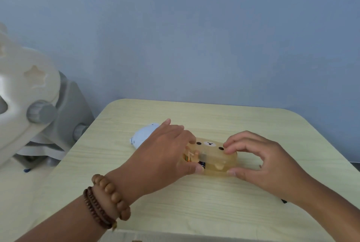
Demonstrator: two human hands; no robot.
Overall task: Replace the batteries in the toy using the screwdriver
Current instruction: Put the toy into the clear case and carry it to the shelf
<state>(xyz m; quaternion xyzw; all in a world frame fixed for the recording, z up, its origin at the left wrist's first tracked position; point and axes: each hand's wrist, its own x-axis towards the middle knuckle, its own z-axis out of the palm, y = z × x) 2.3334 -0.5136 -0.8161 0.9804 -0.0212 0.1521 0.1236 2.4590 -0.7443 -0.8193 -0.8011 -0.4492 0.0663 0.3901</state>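
While a translucent bear-faced case point(211, 159) rests on the table point(253, 125), the left hand point(165, 156) and right hand point(261, 164) pinch its opposite ends with curled fingers point(236, 143); a blue toy point(144, 134) lies just behind.

Desk point(253, 125): pale wood-grain surface, smooth, matt to low sheen.
Bear-face case point(214, 156): translucent amber plastic, smooth and glossy, with black printed markings on the lid. Contents show through the wall, including a battery point(202, 164) with a dark, shiny wrap.
Pale blue toy point(143, 136): smooth, matt surface; material cannot be determined.
Bracelets point(109, 201): round brown beads that look like wood, smooth, with a dull polish.
Wall point(194, 37): blue, matt, even finish.
White housing point(23, 86): moulded plastic, glossy; grey knob point(40, 112): matt plastic.
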